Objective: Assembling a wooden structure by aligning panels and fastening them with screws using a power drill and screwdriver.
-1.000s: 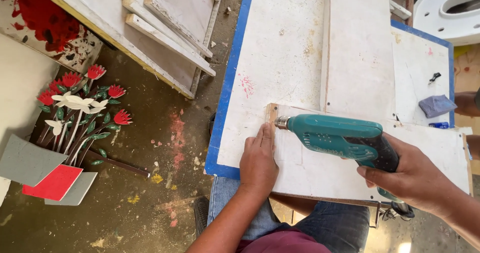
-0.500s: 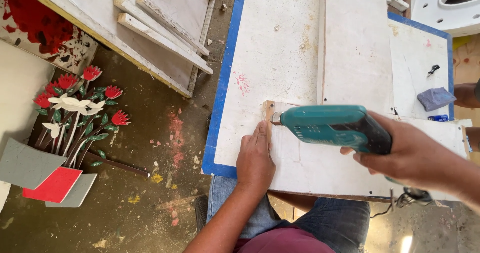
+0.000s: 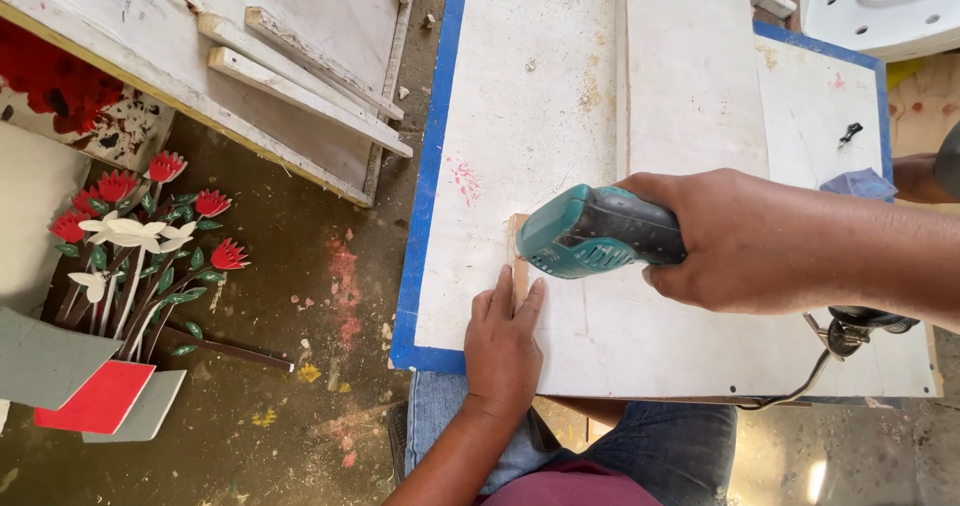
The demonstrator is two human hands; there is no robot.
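The right hand (image 3: 745,241) is gripping a teal power tool (image 3: 600,231); the left hand (image 3: 503,336), fingers flat, is pressing a small wood strip (image 3: 517,256) just beside the tool on the tabletop (image 3: 520,96).

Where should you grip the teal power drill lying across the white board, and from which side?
Grip the teal power drill around its dark rear body, coming from the right, as the right hand does. Its nose points left at the small wooden piece, which the left hand steadies.

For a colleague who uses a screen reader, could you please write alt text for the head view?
A right hand grips a teal power drill over a small wooden strip, which the left hand steadies on a white board with blue edges. On the dirty floor to the left lies a red and white flower cutout.
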